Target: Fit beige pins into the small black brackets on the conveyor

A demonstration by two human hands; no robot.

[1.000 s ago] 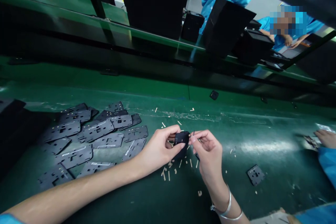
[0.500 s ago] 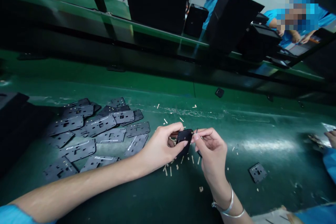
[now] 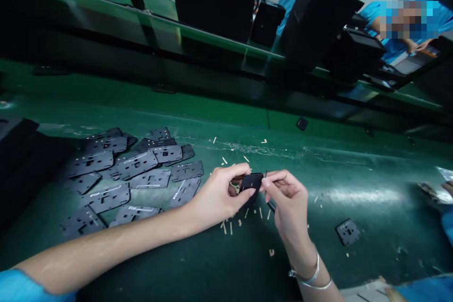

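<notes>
My left hand (image 3: 226,188) is closed around a black plastic plate (image 3: 252,181), held tilted above the table with the thumb across its face. At the plate's right edge, my right hand (image 3: 286,193) pinches a thin dark stick-like tool (image 3: 271,205); its exact kind is too small to make out. The right fingertips are at or very near the plate's edge. Small pale strips (image 3: 231,228) lie scattered under and around both hands. Left of my hands spreads a loose pile of flat dark plates (image 3: 138,165) with cutouts, some bearing light strips.
A single dark plate (image 3: 348,232) lies right of my right hand on the green table (image 3: 219,273). A black shape (image 3: 21,174) stands at the left edge. Behind runs a raised shelf (image 3: 212,33) with black boxes (image 3: 318,23). Co-workers in blue sleeves are beyond it and at the right.
My right fingertips have shifted slightly at the plate's edge, and the tool's upper end now points up. The plate stays in my left hand. The whole view has shifted a little.
</notes>
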